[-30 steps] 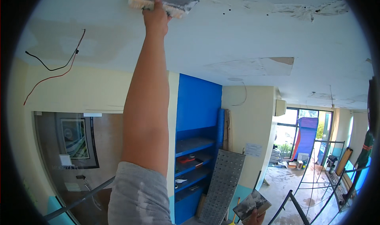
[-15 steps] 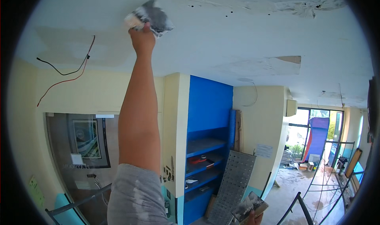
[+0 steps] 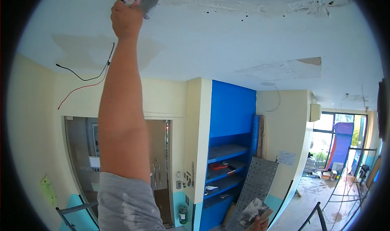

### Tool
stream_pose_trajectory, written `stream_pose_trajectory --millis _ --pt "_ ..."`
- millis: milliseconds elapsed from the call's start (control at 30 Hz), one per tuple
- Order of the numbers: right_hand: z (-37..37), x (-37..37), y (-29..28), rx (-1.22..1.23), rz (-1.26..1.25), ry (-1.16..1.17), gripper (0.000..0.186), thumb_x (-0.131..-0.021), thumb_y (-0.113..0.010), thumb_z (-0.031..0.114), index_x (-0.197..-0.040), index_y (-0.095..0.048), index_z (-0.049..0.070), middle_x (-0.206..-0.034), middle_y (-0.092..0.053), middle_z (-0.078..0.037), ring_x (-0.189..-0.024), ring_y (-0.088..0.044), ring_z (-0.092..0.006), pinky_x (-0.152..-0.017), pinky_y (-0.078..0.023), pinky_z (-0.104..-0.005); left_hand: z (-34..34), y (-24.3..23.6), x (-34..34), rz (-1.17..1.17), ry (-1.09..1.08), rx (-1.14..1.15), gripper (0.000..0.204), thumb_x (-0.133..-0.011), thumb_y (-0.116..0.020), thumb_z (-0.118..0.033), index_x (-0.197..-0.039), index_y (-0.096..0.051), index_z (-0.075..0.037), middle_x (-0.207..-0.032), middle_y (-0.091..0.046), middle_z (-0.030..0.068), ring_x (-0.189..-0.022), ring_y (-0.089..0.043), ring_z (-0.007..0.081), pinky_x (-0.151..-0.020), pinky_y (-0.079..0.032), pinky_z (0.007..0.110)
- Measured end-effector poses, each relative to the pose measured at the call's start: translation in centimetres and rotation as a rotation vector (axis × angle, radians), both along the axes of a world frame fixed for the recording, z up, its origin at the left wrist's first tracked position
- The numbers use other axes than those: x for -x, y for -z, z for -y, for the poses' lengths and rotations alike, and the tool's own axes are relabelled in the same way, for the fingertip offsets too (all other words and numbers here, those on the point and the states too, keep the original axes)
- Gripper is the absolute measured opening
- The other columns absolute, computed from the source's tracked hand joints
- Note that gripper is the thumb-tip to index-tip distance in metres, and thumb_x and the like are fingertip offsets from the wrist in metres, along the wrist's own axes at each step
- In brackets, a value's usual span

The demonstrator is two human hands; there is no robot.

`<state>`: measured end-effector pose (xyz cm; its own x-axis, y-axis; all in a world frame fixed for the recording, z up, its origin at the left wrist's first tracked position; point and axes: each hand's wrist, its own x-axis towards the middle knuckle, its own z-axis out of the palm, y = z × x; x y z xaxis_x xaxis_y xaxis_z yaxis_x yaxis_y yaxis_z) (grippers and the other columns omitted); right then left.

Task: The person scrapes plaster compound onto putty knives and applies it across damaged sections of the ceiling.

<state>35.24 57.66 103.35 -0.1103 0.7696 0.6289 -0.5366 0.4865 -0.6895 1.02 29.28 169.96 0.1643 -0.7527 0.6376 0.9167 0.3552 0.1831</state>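
My left arm reaches up, and my left hand (image 3: 126,19) is closed on a wide putty knife (image 3: 151,2) held against the white ceiling (image 3: 195,44). Its grey blade is smeared with white compound and partly cut off by the upper edge. A rough band of white filler (image 3: 243,5) runs along the ceiling to the right of it. Low on the right, my right hand (image 3: 261,223) grips a second flat blade (image 3: 254,211) with a lump of white putty on it. Only some fingers of that hand show.
Loose black and red wires (image 3: 107,64) hang from the ceiling, left of my arm. Dark metal frame bars (image 3: 315,216) rise low on both sides. Beyond are blue shelves (image 3: 227,151), a leaning perforated metal plank (image 3: 256,178) and a glass door (image 3: 158,149).
My left hand has moved the putty knife up and to the left across the ceiling. The whole view has swung left, while my right hand still holds its putty-laden blade low.
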Motion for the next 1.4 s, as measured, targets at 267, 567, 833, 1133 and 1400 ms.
stream_pose_trajectory --millis 267,567,833,1133,1400 --pt "0.1 -0.5 2.4 0.165 0.062 -0.075 0.041 -0.094 -0.059 0.020 -0.130 -0.047 0.005 -0.101 -0.059 -0.005 -0.083 -0.055 -0.0135 -0.061 -0.046 -0.0267 6.5 1.6 0.7 0.034 0.351 -0.140 0.060 -0.089 -0.060 -0.043 -0.115 -0.045 0.009 -0.119 -0.054 0.0292 -0.109 -0.055 0.0434 -0.092 -0.045 0.045" --pt "-0.1 2.7 2.4 0.872 -0.057 -0.595 0.038 -0.099 -0.048 0.028 -0.127 -0.049 0.004 -0.118 -0.060 -0.012 -0.105 -0.061 -0.0249 -0.091 -0.052 -0.0384 -7.9 31.1 6.4 0.520 0.973 0.926 0.045 -0.098 -0.046 -0.037 -0.122 -0.056 0.000 -0.117 -0.058 0.0111 -0.108 -0.054 0.0215 -0.098 -0.038 0.034" --pt "2.2 6.4 -0.4 0.886 0.044 -0.881 0.034 -0.099 -0.049 0.025 -0.127 -0.047 0.006 -0.111 -0.061 -0.009 -0.098 -0.064 -0.0215 -0.083 -0.055 -0.0372 -19.3 61.0 -2.0 0.980 1.404 1.954 0.075 -0.084 -0.062 -0.056 -0.128 -0.053 0.004 -0.120 -0.060 0.0230 -0.110 -0.059 0.0305 -0.094 -0.044 0.036" --pt "3.8 7.0 0.5 0.936 -0.064 -0.649 0.033 -0.099 -0.047 0.022 -0.127 -0.047 0.005 -0.111 -0.061 -0.010 -0.099 -0.064 -0.0232 -0.086 -0.054 -0.0397 -16.9 66.1 1.9 1.111 1.342 1.892 0.071 -0.085 -0.064 -0.050 -0.127 -0.050 0.006 -0.114 -0.062 0.0208 -0.102 -0.061 0.0274 -0.089 -0.046 0.037" --pt "2.5 11.7 1.5 0.997 -0.217 -0.431 0.034 -0.099 -0.048 0.020 -0.130 -0.043 0.006 -0.115 -0.059 -0.009 -0.102 -0.063 -0.0240 -0.086 -0.054 -0.0416 -14.9 67.9 -5.0 0.512 1.626 1.030 0.035 -0.089 -0.059 -0.007 -0.122 -0.049 0.001 -0.104 -0.061 0.0142 -0.093 -0.061 0.0246 -0.082 -0.048 0.035"
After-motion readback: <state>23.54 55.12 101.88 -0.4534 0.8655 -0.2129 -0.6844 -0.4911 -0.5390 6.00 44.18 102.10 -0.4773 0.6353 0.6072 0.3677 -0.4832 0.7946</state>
